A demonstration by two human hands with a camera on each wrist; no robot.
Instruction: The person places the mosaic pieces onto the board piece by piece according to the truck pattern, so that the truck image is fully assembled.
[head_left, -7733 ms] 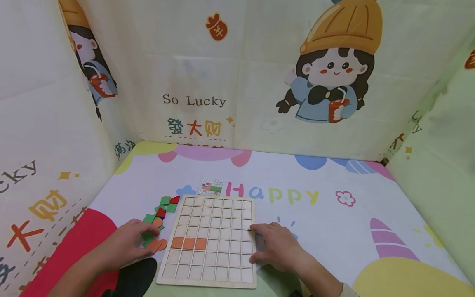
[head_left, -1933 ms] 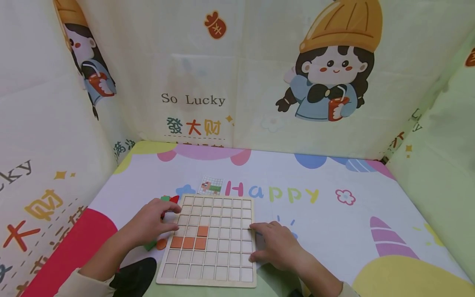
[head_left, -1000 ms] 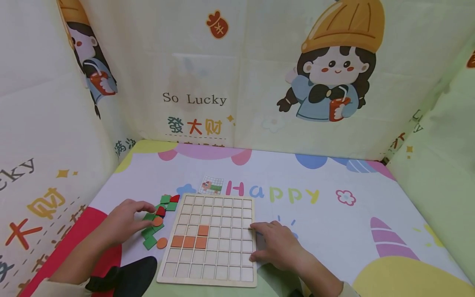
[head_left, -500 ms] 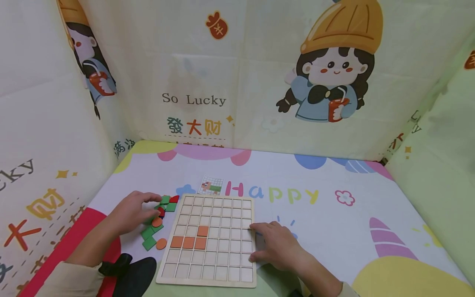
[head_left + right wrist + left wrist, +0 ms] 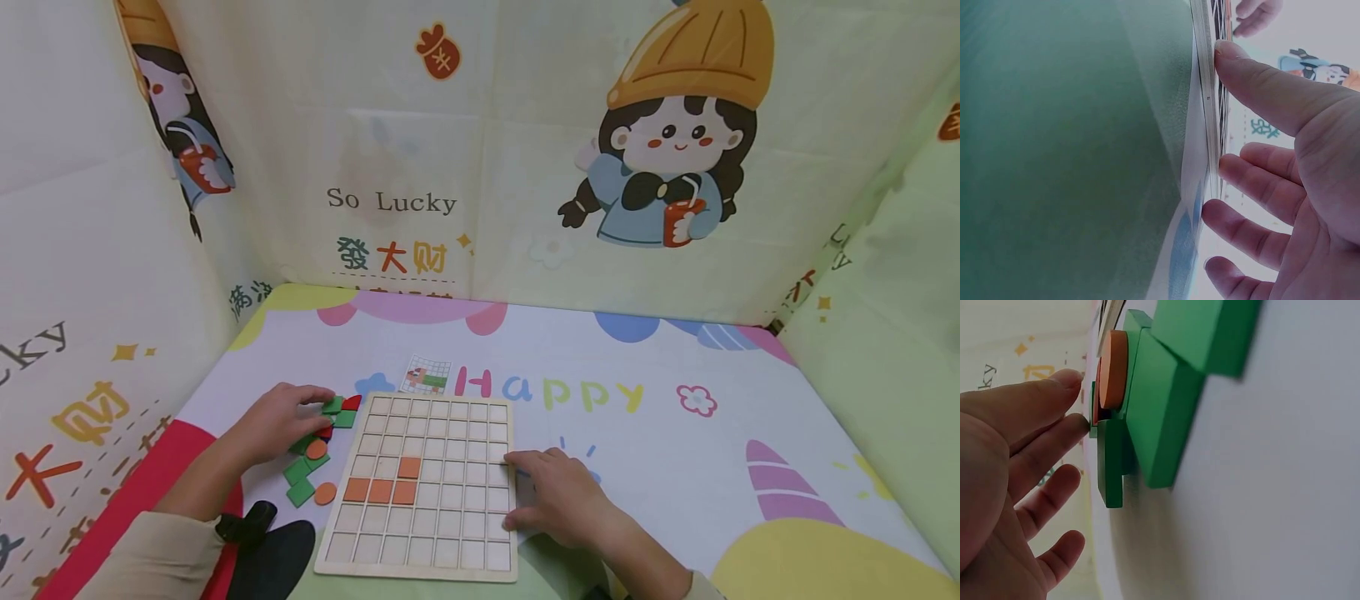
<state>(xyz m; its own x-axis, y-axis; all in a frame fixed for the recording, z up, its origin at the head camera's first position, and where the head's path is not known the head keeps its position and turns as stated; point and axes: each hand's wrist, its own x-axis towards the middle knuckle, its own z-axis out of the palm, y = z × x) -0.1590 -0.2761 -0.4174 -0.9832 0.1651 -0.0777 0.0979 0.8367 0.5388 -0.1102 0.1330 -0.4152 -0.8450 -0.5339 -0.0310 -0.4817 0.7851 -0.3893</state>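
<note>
My left hand (image 5: 281, 421) reaches over the upper part of a pile of flat pieces, thumb and index finger apart around a green square tile (image 5: 333, 406). Whether it touches the tile is unclear. Green tiles (image 5: 1160, 412) and an orange disc (image 5: 1114, 369) lie just past the fingers in the left wrist view. A wooden grid board (image 5: 457, 525) lies to the right of the pile. Set in its cells are an orange row (image 5: 380, 492) and one orange square (image 5: 408, 467) above the row's right end. My right hand (image 5: 558, 496) rests thumb and fingertips against the board's right edge (image 5: 1207, 94).
A small printed pattern card (image 5: 426, 376) lies behind the board. Red quarter-round pieces (image 5: 352, 402) and another orange disc (image 5: 325, 493) belong to the pile. Printed cloth walls (image 5: 517, 250) enclose the table at the back and sides.
An orange square has joined the board above the row. My left hand went from the board back to the pile, then moved up along it toward the upper green tiles. My right hand stayed put.
</note>
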